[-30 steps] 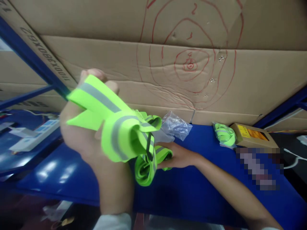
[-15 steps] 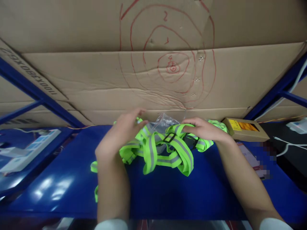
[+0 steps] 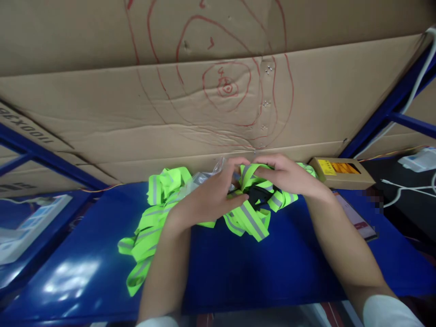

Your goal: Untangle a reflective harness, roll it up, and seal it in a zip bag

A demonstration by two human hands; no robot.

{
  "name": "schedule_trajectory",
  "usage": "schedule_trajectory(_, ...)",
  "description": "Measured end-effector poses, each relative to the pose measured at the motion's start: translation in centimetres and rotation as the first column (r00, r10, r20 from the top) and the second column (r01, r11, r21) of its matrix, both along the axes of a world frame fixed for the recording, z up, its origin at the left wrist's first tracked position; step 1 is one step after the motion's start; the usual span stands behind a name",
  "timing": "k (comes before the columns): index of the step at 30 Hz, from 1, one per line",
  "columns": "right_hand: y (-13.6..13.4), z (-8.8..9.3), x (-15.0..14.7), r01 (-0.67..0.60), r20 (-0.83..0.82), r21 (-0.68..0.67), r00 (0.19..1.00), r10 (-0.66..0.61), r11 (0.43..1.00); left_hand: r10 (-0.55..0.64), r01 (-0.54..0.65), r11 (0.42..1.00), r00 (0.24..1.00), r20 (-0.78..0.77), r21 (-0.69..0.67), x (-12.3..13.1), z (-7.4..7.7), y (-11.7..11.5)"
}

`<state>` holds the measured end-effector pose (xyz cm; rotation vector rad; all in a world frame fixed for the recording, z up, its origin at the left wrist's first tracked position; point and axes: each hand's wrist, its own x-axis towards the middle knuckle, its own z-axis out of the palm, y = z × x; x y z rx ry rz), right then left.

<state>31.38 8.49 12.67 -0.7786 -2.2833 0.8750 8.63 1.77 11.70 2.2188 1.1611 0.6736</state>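
Observation:
A bundle of neon-green reflective straps (image 3: pixel 257 220) with grey stripes lies at the back of the blue shelf, with black plastic pieces (image 3: pixel 258 196) among its loops. My right hand (image 3: pixel 288 176) is closed on the upper right part of these straps. From the left, my left hand (image 3: pixel 213 193) curls its thumb and fingers around the same bundle, close to my right fingertips. More green webbing (image 3: pixel 150 231) lies in a heap left of my left wrist, partly behind the forearm. A clear plastic bag (image 3: pixel 200 177) shows behind my left hand, mostly hidden.
Cardboard (image 3: pixel 102 113) with hand-drawn red rings stands behind the blue shelf (image 3: pixel 238 277). To the right are a brown box (image 3: pixel 344 172) with a yellow label and a flat dark-edged item (image 3: pixel 354 215). A white power strip (image 3: pixel 34 227) lies at left, white cables (image 3: pixel 405 186) far right.
My left hand has moved right, from over the left straps to beside my right hand, and closed on the bundle. The hanging loops are gathered closer. The view has shifted slightly.

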Motion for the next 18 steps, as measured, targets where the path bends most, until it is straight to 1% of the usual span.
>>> schedule_trajectory(2,-0.3,0.2,0.0,0.010,0.008,-0.006,1.000,-0.010,1.000,-0.060,0.062,0.997,0.997,0.055,-0.035,-0.5,-0.3,0.5)
schedule_trajectory(5,-0.6,0.5,0.1,0.038,-0.009,0.007,0.999,-0.038,0.999,-0.126,0.136,0.988,0.983,0.131,-0.069,-0.9,-0.3,0.8)
schedule_trajectory(8,-0.8,0.8,0.4,0.058,-0.068,0.016,0.996,-0.057,0.998,-0.143,0.162,0.984,0.968,0.206,-0.075,-1.1,-0.1,1.0)
schedule_trajectory(10,-0.8,0.9,0.7,0.074,-0.101,0.006,0.992,-0.073,0.997,-0.109,0.122,0.991,0.973,0.205,-0.052,-1.0,0.2,1.0)
schedule_trajectory(11,-0.8,1.0,0.8,0.089,-0.107,0.004,0.990,-0.088,0.996,-0.078,0.086,0.996,0.980,0.180,-0.036,-0.9,0.2,0.9)
schedule_trajectory(14,-0.8,1.0,0.9,0.120,-0.106,0.037,0.988,-0.115,0.992,0.072,-0.073,0.997,0.996,0.047,0.025,-0.6,0.4,0.8)
schedule_trajectory(16,-0.8,1.0,0.9,0.105,-0.093,0.059,0.991,-0.099,0.993,0.179,-0.173,0.981,0.982,-0.060,0.088,-0.3,0.5,0.7)
schedule_trajectory(18,-0.9,1.1,0.8,0.089,-0.084,0.069,0.993,-0.083,0.994,0.257,-0.226,0.957,0.951,-0.169,0.183,0.1,0.5,0.7)
